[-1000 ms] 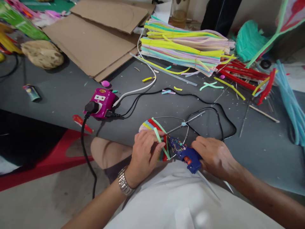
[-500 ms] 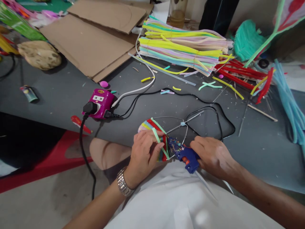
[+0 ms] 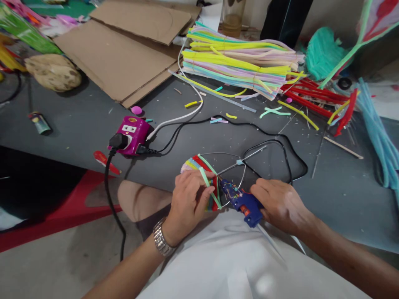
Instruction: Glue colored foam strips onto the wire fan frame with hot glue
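A grey table [image 3: 71, 133] is seen, with a black cord [image 3: 289, 160] just beyond the wire frame [image 3: 232, 164], which is held at the table's near edge. Pipe cleaners [image 3: 202, 164] on the frame are partly hidden by the closed left hand [image 3: 190, 203]. A blue glue gun [image 3: 246, 207] is gripped by the right hand [image 3: 280, 203], its tip hard to make out.

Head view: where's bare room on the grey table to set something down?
Scrap-flecked grey tabletop left of the magenta power strip, and another patch right of the black cord. Crowded: around the glue gun and the pipe-cleaner bundles.
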The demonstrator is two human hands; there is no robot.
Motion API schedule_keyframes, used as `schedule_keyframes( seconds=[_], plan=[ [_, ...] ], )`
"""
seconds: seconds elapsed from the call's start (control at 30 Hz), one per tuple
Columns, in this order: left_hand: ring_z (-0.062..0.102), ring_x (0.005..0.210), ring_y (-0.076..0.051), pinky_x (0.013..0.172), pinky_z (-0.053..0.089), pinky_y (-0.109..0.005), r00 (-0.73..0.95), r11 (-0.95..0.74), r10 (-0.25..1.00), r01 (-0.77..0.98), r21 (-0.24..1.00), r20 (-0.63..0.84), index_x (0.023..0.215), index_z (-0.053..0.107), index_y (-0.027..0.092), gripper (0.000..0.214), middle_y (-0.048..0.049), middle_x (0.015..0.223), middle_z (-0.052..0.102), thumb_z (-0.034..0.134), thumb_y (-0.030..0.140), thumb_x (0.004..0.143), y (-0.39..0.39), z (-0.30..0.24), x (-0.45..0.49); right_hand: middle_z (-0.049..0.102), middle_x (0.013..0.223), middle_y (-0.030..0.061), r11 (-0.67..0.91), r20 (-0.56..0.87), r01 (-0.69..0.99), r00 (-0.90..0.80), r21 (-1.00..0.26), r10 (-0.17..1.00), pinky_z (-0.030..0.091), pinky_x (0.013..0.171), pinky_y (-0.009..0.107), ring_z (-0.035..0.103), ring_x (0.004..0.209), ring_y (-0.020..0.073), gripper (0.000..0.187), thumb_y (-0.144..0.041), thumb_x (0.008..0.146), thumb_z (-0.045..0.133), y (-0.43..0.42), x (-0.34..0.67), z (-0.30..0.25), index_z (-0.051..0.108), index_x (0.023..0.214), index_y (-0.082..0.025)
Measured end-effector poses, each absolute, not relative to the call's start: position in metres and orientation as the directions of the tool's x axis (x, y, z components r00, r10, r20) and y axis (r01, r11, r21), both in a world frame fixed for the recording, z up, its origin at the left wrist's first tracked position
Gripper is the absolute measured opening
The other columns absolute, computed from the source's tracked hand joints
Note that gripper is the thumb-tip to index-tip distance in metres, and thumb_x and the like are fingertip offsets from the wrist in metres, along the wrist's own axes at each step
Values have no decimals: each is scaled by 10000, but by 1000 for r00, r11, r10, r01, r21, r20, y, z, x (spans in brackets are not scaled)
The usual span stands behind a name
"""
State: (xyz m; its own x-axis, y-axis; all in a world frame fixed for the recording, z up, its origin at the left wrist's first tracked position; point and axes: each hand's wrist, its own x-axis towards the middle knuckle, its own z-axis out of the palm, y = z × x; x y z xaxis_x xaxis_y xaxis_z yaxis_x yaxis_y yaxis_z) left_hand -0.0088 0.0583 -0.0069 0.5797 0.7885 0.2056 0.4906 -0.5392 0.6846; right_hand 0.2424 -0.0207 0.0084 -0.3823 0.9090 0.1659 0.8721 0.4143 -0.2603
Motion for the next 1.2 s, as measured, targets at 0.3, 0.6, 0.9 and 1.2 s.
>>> schedule_keyframes(
  seconds=[0.3, 0.6, 0.9, 1.2],
  plan=[
    [651, 1034, -237, 933, 427, -434, 583, -538, 788, 495, 683, 198, 976, 582, 237, 66, -51, 1131, 758, 532, 245, 1018, 58, -8, -9, 542, 660, 0, 430, 186, 861, -391, -272, 901, 300, 588, 309, 455, 556, 149, 379, -303, 1068, 357, -20, 241, 9, 519, 735, -220],
    [647, 1017, -233, 930, 429, -429, 582, -544, 786, 492, 680, 209, 952, 583, 233, 71, -46, 1130, 758, 542, 228, 1010, 58, -8, -9, 557, 674, 12, 436, 178, 868, -403, -238, 898, 295, 590, 323, 459, 567, 165, 375, -300, 1063, 358, -20, 242, 6, 533, 742, -222],
    [647, 959, -212, 885, 413, -396, 565, -545, 792, 487, 682, 230, 884, 566, 217, 122, -33, 1107, 767, 568, 223, 1006, 58, -8, -7, 592, 714, 5, 314, 66, 787, -332, -531, 941, 339, 565, 286, 521, 586, 128, 335, -434, 1034, 522, -19, 249, 21, 603, 838, -175],
    [693, 929, -206, 908, 463, -388, 536, -583, 792, 526, 619, 291, 995, 620, 220, 31, -38, 1050, 773, 593, 230, 985, 52, -7, -10, 553, 705, -30, -178, -191, 422, 13, -889, 982, 419, 575, 244, 496, 612, 111, 373, -531, 949, 644, -29, 242, 28, 539, 773, -220]
  ],
)
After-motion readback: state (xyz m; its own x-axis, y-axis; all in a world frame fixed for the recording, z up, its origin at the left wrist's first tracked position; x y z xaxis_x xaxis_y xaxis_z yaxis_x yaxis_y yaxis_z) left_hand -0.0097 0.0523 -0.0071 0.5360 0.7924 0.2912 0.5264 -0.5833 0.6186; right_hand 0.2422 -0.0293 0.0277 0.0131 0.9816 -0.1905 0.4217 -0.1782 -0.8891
